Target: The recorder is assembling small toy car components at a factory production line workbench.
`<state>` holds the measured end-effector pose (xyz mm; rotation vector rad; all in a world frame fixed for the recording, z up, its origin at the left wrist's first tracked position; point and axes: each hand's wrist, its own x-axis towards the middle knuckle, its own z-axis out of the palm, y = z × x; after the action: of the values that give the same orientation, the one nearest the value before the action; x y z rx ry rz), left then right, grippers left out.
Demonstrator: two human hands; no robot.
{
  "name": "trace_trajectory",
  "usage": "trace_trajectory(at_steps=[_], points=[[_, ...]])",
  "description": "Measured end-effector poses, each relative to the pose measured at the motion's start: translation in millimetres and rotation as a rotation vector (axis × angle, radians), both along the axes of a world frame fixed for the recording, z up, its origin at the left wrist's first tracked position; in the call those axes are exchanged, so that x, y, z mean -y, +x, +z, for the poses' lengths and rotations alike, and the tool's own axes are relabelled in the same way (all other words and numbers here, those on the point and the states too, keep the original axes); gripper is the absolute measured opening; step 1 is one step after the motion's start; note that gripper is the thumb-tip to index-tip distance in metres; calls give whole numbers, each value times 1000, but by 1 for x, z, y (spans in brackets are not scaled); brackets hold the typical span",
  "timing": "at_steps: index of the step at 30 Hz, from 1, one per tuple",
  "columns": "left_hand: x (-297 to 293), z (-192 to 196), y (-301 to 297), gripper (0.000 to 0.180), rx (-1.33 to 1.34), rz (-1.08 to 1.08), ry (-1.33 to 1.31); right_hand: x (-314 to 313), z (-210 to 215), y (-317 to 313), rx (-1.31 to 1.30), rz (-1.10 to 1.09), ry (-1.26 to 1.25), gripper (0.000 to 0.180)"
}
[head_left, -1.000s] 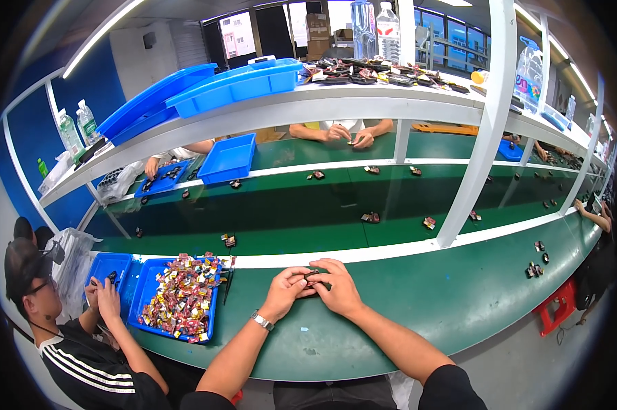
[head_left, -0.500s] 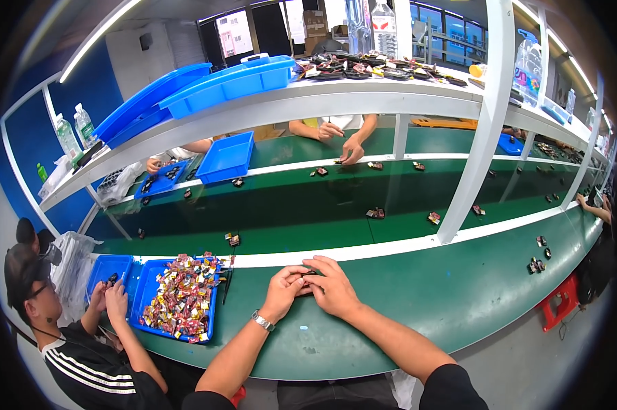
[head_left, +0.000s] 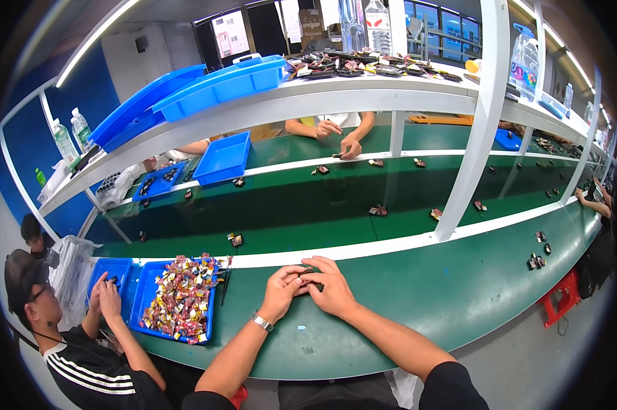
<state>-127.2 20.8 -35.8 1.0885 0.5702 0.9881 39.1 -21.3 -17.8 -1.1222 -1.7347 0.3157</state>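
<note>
Over the green work surface (head_left: pixel 404 301), my left hand (head_left: pixel 279 295) and my right hand (head_left: pixel 331 287) meet, fingers closed on one small dark part (head_left: pixel 304 278). Most of that part is hidden by the fingers, so its kind cannot be made out. A watch with a metal band (head_left: pixel 261 320) is on my left wrist. Left of my hands stands a blue tray (head_left: pixel 159 333), heaped with small pink wrapped pieces (head_left: pixel 185 294) bearing yellow and white labels. A thin black tool (head_left: pixel 226 287) lies beside the tray's right side.
A co-worker (head_left: pixel 69 342) sits at the left, handling a small dark part near another blue tray (head_left: pixel 110 268). Beyond a white rail (head_left: pixel 363 249), a dark green belt (head_left: pixel 308 219) carries scattered small assemblies. A white post (head_left: pixel 472 143) supports the shelf. Several dark assemblies (head_left: pixel 536 261) lie at right.
My hands stay together on the small dark part, with slight finger movement. The left co-worker's hands have risen a little. The whole view has shifted slightly.
</note>
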Motion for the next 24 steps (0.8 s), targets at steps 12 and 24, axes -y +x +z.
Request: trace_trajectory(at_steps=[12,24], points=[[1,3,2,28,-16,-15,-29,2,13,2,114,-41,171,18],[1,3,1,28,-28,-30,-51,2,12,1,174,-78,198,18]])
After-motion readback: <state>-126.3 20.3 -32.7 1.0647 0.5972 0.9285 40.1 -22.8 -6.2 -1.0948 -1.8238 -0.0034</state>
